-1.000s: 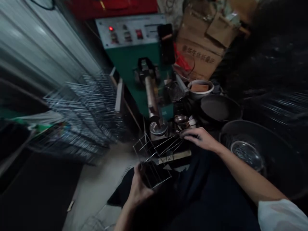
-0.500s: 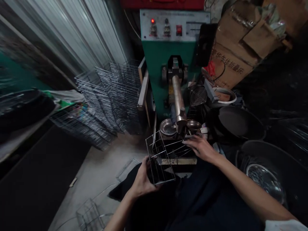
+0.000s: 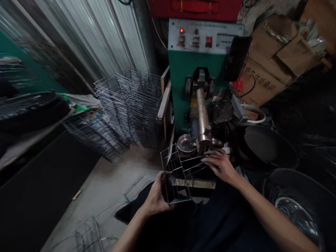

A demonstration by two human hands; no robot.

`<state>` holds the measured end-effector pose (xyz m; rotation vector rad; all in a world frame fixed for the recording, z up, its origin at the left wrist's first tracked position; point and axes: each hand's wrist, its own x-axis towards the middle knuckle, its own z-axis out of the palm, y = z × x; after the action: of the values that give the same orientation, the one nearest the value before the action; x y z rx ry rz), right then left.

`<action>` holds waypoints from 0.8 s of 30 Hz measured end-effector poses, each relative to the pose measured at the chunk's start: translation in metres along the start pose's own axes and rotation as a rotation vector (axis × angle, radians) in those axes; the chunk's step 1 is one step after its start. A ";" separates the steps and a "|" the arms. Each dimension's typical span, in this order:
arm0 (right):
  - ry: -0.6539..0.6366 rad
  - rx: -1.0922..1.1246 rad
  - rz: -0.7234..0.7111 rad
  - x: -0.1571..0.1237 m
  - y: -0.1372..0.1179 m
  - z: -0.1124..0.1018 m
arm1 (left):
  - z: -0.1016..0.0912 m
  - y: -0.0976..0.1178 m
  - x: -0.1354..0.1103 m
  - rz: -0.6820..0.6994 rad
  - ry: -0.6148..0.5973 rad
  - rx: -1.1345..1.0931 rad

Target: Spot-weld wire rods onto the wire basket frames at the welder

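Hands are working low in front of a green machine point(image 3: 195, 75), with stacked wire racks point(image 3: 131, 108) standing to its left. The left hand point(image 3: 156, 195) is gripping a wire basket point(image 3: 176, 175) by its side, fingers curled round. The right hand point(image 3: 220, 167) is lying half open on the basket's rods, grip unclear. The basket is hanging just below a metal dish point(image 3: 186, 144).

Rectangular welded wire basket point(image 3: 175, 176), bare and silvery, standing tilted at lower centre of frame, long steel wires point(image 3: 193, 165) angling rightward from one side.
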<state>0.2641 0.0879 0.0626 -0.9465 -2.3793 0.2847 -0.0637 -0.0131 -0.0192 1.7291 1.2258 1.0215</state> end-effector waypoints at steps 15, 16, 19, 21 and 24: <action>0.025 0.064 -0.026 0.019 0.006 0.005 | -0.003 0.007 0.010 0.003 0.090 0.068; 0.030 0.069 -0.023 0.019 0.006 0.006 | -0.004 0.006 0.010 0.012 0.096 0.074; 0.081 0.043 0.019 0.016 0.008 0.006 | -0.006 0.007 0.010 0.034 0.081 0.066; 0.114 0.032 0.055 0.014 0.011 0.005 | -0.011 0.011 0.013 0.029 0.053 0.029; 0.134 0.020 0.076 0.016 0.017 0.006 | -0.023 0.017 0.024 -0.003 0.001 -0.004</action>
<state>0.2612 0.1116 0.0581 -1.0154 -2.2191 0.2652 -0.0733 0.0094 0.0089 1.7235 1.2254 1.0228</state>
